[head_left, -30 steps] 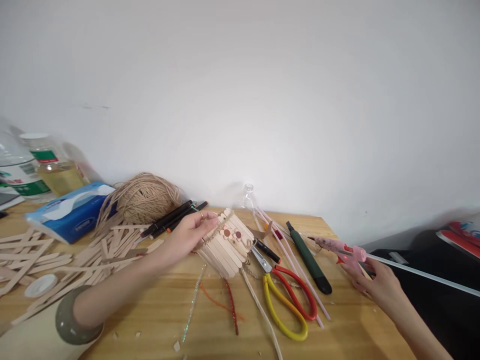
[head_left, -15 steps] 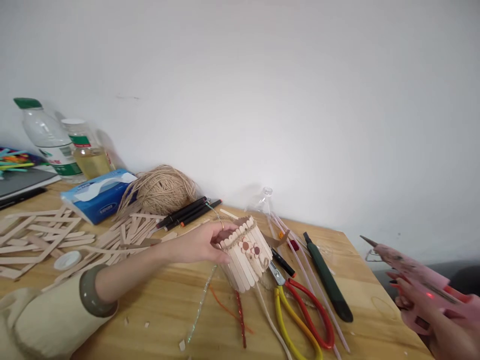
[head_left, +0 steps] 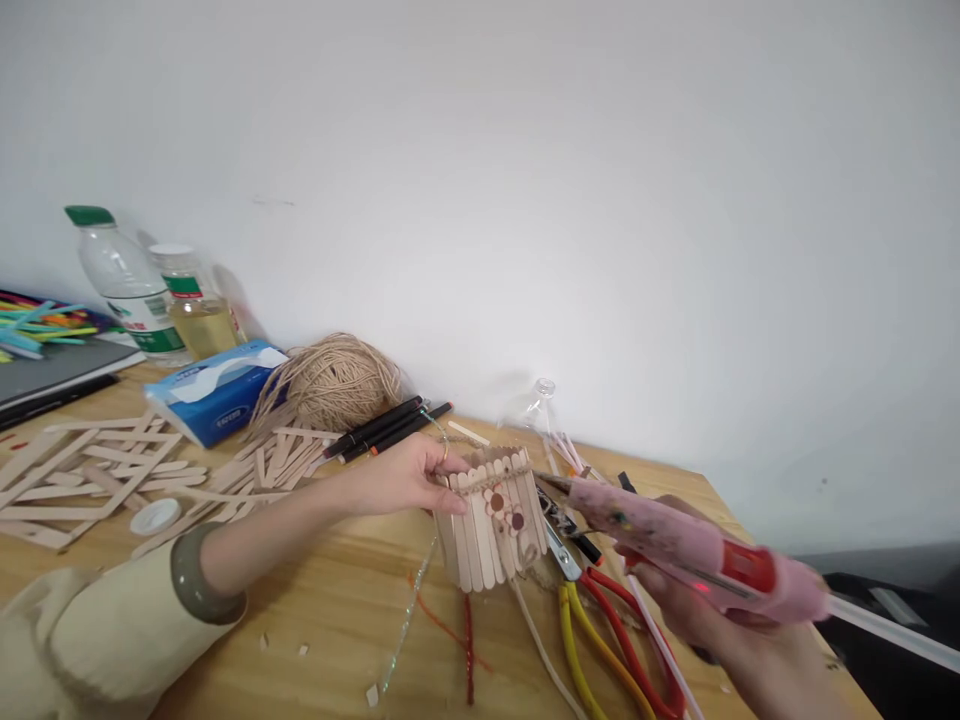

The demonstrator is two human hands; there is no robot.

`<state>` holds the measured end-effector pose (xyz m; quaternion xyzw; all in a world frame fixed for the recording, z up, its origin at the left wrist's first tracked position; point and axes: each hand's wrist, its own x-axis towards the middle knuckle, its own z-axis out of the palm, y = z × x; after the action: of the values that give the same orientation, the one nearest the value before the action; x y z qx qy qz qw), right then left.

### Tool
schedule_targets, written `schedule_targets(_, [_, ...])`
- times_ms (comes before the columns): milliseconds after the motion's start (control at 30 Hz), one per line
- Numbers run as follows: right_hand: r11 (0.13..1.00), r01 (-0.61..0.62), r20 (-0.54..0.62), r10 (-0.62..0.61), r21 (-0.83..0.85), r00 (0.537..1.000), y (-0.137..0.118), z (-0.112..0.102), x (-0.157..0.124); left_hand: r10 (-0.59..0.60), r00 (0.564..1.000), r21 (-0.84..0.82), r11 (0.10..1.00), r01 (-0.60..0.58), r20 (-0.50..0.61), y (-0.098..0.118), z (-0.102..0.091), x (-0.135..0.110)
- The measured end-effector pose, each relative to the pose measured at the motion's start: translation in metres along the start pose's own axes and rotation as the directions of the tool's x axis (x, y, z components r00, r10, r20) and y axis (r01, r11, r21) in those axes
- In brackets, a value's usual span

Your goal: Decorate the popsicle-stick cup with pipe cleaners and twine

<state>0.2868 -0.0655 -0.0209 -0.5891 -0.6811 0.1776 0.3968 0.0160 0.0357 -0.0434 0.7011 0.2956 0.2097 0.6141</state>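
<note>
A small holder made of popsicle sticks (head_left: 480, 545) stands tilted on the table, with twine round its upper part and two small flowers with brown centres on its front. My left hand (head_left: 424, 475) grips its upper left rim between thumb and fingers. In my right hand (head_left: 690, 610) is a pink hot glue gun (head_left: 660, 530), its red light lit and a white glue stick poking from the back. The nozzle points left, near the holder's upper right edge; whether it touches I cannot tell. Scissors (head_left: 615, 640) with red and yellow handles lie beneath the gun.
Loose popsicle sticks (head_left: 97, 480) lie spread at the left, near a ball of twine (head_left: 341, 380), a blue tissue pack (head_left: 217, 395) and black markers (head_left: 382, 425). Two bottles (head_left: 131, 290) stand against the wall (head_left: 480, 200). Glittery pipe cleaners (head_left: 470, 650) lie in front of the holder.
My right hand has brought the glue gun leftward from beyond the table's right edge to the holder. My left hand still grips the holder, which is turned slightly more upright.
</note>
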Motion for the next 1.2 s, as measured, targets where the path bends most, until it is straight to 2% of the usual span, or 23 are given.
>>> schedule_targets(167, [0.963,-0.123,0.105,0.100,0.240,0.989,-0.016,0.017,0.003,0.032,0.999,0.147,0.989,-0.033,0.011,0.004,0.000,-0.002])
schedule_targets(300, [0.933,-0.172,0.141,0.133,0.316,0.981,-0.019,0.020,0.001,0.066,0.998,0.223,0.972,-0.068,0.018,0.006,0.000,-0.004])
schedule_targets(533, [0.965,-0.111,0.177,0.069,0.239,0.982,-0.007,0.020,-0.004,0.123,0.992,0.363,0.925,-0.117,0.008,0.015,0.006,-0.008])
schedule_targets(667, [0.980,-0.092,0.139,0.068,0.177,0.988,-0.008,0.022,-0.006,0.158,0.987,0.427,0.892,-0.148,0.013,0.014,0.008,-0.008])
schedule_targets(867, [0.990,-0.065,0.139,0.047,0.127,0.989,-0.013,0.023,-0.004,0.182,0.982,0.412,0.891,-0.189,0.056,0.015,0.011,-0.008])
schedule_targets(1200, [0.992,-0.042,0.176,0.021,0.117,0.984,-0.007,0.024,-0.005,0.159,0.987,0.387,0.909,-0.156,0.023,0.014,0.013,-0.008])
